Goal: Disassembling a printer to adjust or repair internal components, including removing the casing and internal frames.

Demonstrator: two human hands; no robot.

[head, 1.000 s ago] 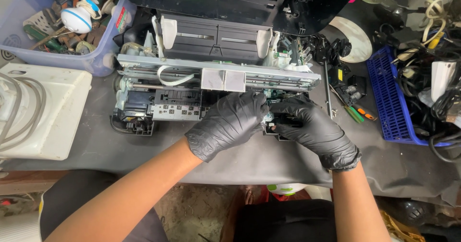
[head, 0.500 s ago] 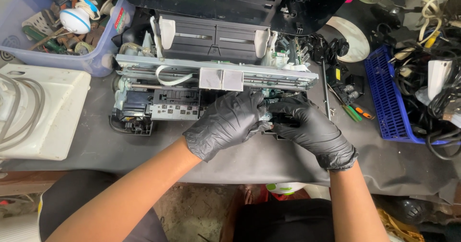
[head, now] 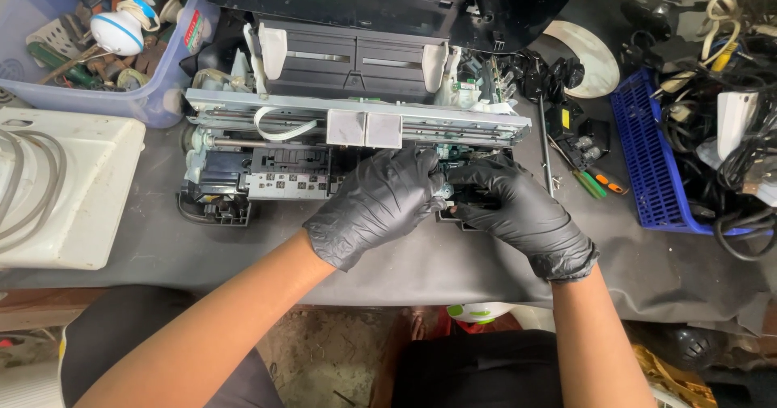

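Observation:
A stripped-down printer mechanism (head: 275, 133) with a metal rail and white ribbon cable lies on the dark grey bench. Both my hands wear black gloves. My left hand (head: 376, 206) curls over the front right part of the mechanism, fingers closed on a small pale part there. My right hand (head: 522, 214) meets it from the right, fingertips pinched on a small black part (head: 477, 207) at the mechanism's front edge. What sits between the fingers is mostly hidden.
A clear bin (head: 97, 44) of tools and odds stands at the back left, a white plastic cover (head: 65, 181) at the left. A blue basket (head: 655, 173) of cables is at the right. Screwdrivers (head: 595, 183) and a metal rod (head: 546, 145) lie beside the mechanism.
Both hands stay on the same spot of the mechanism; the fingers shifted slightly, and the view moved a little.

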